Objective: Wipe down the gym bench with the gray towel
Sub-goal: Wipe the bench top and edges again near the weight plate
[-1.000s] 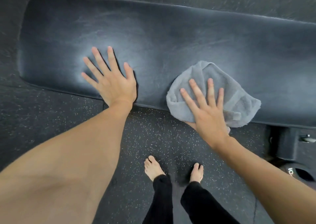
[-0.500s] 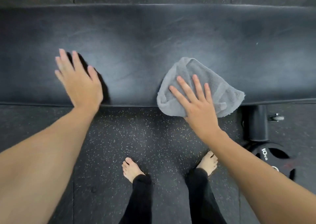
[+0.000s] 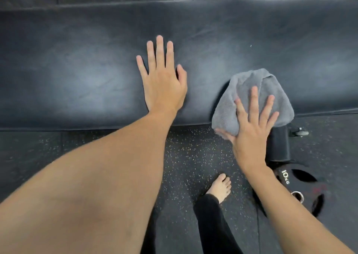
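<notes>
Long black padded vinyl gym bench (image 3: 77, 59) spans the view crosswise on the speckled black rubber floor (image 3: 193, 153); left hand (image 3: 163, 85) flat on its pad, mid-length; crumpled gray terry towel (image 3: 251, 87) right of that hand, overhanging the bench's near edge, right hand (image 3: 249, 131) spread upon it; round black 10 kg weight plate (image 3: 294, 187) on the floor before the bench, right of the bare foot (image 3: 220, 186).

Dim, soft sheen, blurred, bowed edges
</notes>
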`<state>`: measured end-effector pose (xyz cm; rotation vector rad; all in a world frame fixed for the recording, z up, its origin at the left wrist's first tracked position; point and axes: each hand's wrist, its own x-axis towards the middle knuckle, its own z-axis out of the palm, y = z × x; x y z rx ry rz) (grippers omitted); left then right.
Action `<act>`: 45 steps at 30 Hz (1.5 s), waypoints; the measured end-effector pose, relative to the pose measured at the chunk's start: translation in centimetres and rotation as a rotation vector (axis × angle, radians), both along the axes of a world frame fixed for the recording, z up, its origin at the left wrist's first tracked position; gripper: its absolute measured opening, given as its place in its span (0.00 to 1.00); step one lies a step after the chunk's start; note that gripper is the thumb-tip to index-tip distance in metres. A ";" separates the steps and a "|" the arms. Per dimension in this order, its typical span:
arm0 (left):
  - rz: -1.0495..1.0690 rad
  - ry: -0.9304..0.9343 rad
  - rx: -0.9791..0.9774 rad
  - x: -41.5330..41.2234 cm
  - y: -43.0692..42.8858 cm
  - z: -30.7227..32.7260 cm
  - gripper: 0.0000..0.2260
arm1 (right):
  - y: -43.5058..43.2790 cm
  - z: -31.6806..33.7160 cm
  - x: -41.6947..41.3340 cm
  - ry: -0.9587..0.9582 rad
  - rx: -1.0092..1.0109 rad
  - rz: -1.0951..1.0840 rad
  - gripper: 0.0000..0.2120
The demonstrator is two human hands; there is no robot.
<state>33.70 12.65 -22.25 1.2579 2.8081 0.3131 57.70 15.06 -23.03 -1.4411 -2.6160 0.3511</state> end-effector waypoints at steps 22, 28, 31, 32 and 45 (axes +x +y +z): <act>0.032 -0.070 0.043 1.4 1.7 1.0 0.27 | 10.4 0.8 2.9 0.922 -0.138 -1.056 0.31; -0.255 -0.199 0.166 8.7 10.1 2.9 0.24 | 6.9 1.0 1.9 0.960 -0.205 -1.007 0.33; -0.371 -0.204 0.107 11.7 15.4 2.7 0.24 | 3.4 1.9 -1.1 0.997 -0.364 -1.010 0.37; -0.412 -0.169 0.054 12.4 16.5 2.1 0.25 | 2.3 2.2 -1.9 1.015 -0.424 -1.001 0.39; -0.475 0.020 -0.036 13.4 16.8 0.4 0.28 | 14.0 2.3 5.8 0.995 -0.213 -1.205 0.34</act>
